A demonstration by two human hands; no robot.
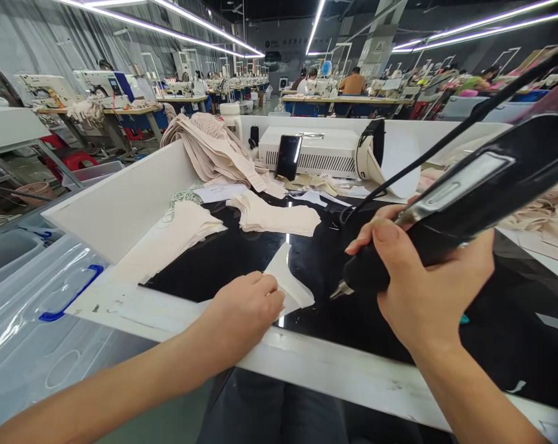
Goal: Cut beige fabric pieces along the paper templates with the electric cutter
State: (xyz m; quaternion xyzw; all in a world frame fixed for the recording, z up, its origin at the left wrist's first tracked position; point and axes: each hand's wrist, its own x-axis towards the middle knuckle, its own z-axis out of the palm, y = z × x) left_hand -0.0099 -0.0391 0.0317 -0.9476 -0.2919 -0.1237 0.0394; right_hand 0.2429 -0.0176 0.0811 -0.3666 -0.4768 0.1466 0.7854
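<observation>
- Black bench: bare strip open between the fabric-piece stacks and the near edge.
- White side wall: closes the left.
- White machine, phone leaning on it: block the rear.
- Black cable: crosses above the right half.

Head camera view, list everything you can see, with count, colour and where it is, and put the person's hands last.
Handheld tool: one, black with a metal tip and a black cord, over the black worktop.
White fabric piece: one, on the black worktop, under the left fingers.
Beige cut-piece stacks: several, beige, at the middle and back left of the bench.
White machine box: one, at the back of the bench.
Phone: one, black, leaning upright against the box.
White side panel: one, standing at the bench's left.
Clear plastic bin lid: one, blue handle, lower left.
Sewing stations and people: many, far background.
Left hand: pressing on the white piece.
Right hand: gripping the tool.
</observation>
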